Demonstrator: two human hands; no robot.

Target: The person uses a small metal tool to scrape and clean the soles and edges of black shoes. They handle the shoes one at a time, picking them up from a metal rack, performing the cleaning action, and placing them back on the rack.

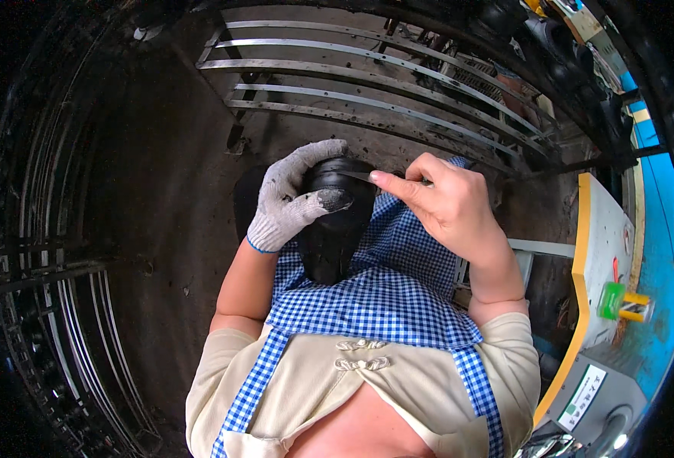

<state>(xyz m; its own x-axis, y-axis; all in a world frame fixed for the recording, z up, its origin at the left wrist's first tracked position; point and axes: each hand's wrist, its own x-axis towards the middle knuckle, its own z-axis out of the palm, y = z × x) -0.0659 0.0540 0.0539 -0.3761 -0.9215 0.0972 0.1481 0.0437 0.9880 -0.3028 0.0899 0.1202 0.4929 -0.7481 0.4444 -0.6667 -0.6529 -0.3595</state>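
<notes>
A black, glossy piece that looks like a rubber boot (328,248) rests on my lap, its rounded, ridged end pointing away from me. My left hand (295,187), in a white knitted glove with a dark-stained thumb, is wrapped round that rounded end from the left, thumb across the near side and fingers over the far side. My bare right hand (447,200) is at the right of it, thumb and forefinger pinched on a thin, narrow blade-like strip (358,175) that lies against the ridged edge. Whether the strip is a blade or trimmed material is unclear.
A metal rack (337,65) with long bars stands ahead on the dark floor. More barred racks (85,343) line the left. At right are a white, yellow-edged panel (600,244), a blue surface (669,320) bearing a green-and-yellow roll-like item (623,302), and a grey machine housing (600,393).
</notes>
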